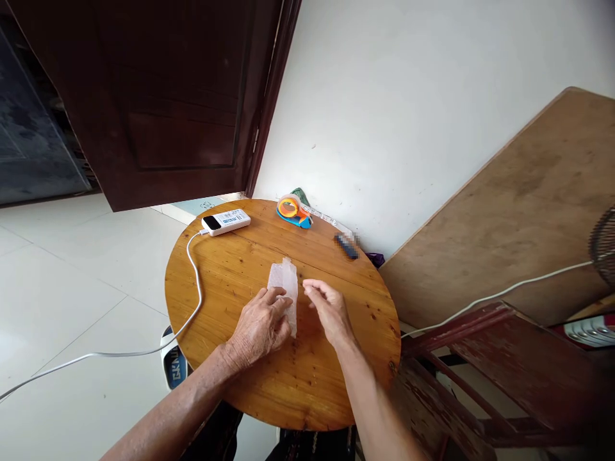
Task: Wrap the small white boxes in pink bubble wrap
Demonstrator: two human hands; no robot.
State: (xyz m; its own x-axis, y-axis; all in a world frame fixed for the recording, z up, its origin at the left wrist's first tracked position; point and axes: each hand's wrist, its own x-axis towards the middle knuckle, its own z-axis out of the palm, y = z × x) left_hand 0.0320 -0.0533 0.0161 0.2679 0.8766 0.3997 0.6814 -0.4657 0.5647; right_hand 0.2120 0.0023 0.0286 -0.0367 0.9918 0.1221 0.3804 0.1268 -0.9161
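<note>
A thin, whitish, half-see-through sheet (289, 280), wrinkled and with ragged edges, lies on the round wooden table (240, 262). Across its lower part is my left hand (262, 322), fingers bent and pressing it against the wood; the hand covers some of the sheet. Just to the right of the sheet, slightly above the table, my right hand (329, 307) is closed in a pinch, thumb against fingertips. Whatever may be between those fingertips is too small to make out.
A white device (235, 220) with a cable (198, 282) sits at the table's far left. An orange and blue tape dispenser (294, 212) and a dark, blurred object (346, 245) lie near the wall. A wooden chair (504, 371) stands at right.
</note>
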